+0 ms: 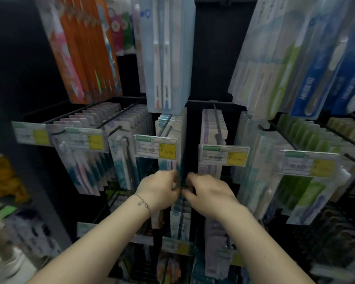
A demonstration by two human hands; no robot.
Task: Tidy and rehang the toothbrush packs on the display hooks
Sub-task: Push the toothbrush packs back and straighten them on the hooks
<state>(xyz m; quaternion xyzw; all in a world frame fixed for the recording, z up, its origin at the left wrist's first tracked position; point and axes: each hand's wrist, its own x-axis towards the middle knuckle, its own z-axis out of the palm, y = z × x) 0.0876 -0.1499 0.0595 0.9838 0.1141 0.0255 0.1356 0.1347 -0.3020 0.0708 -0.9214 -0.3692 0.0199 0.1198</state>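
Rows of toothbrush packs hang from dark wire hooks on a black display wall. In the middle row a stack of teal-and-white packs (pixel 172 128) hangs on a hook (pixel 164 125) behind a price tag (pixel 156 149). My left hand (pixel 158 189), with a bracelet on its wrist, grips the lower part of these packs from the left. My right hand (pixel 209 193) meets it from the right, fingers curled onto the same packs' edge. Where the fingertips touch is blurred and partly hidden.
A pale blue pack (pixel 166 54) hangs just above the hands. Purple-white packs (pixel 213 128) hang to the right, green packs (pixel 299 177) beyond them, teal and pink packs (pixel 84 165) to the left. More hooks with packs (pixel 180 222) sit below my forearms.
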